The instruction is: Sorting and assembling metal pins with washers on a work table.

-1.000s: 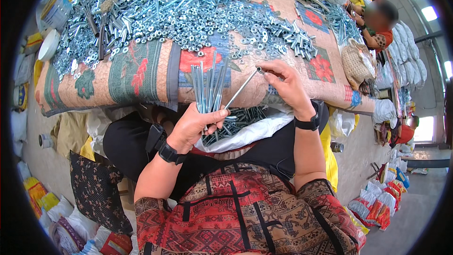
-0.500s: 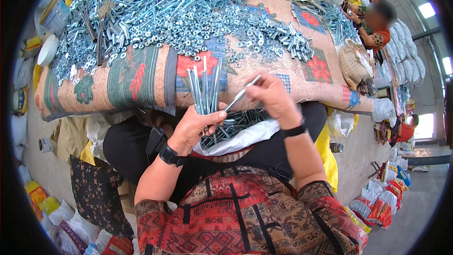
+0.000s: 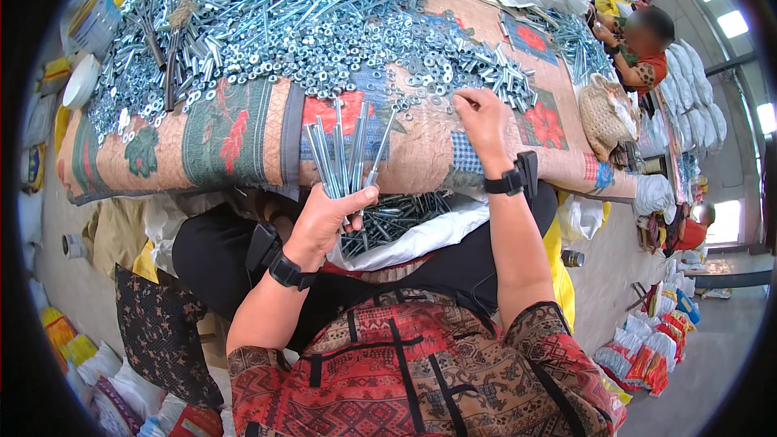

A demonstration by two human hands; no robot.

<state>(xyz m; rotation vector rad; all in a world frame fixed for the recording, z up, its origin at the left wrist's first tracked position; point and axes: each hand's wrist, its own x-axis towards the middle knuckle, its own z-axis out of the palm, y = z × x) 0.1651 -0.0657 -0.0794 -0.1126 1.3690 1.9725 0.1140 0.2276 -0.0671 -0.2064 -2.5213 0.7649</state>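
My left hand (image 3: 317,214) is closed around the lower ends of a bunch of thin metal rods (image 3: 354,158), which fan upward out of my fist, one leaning toward my right hand (image 3: 486,123). That hand is raised apart from them, to their right, fingers bent in toward the thumb; I cannot tell whether they pinch anything. Just beyond its fingertips lie loose washers (image 3: 437,100) on the patterned cloth (image 3: 405,168). Below and between my hands, more metal rods fill a white sack (image 3: 433,235).
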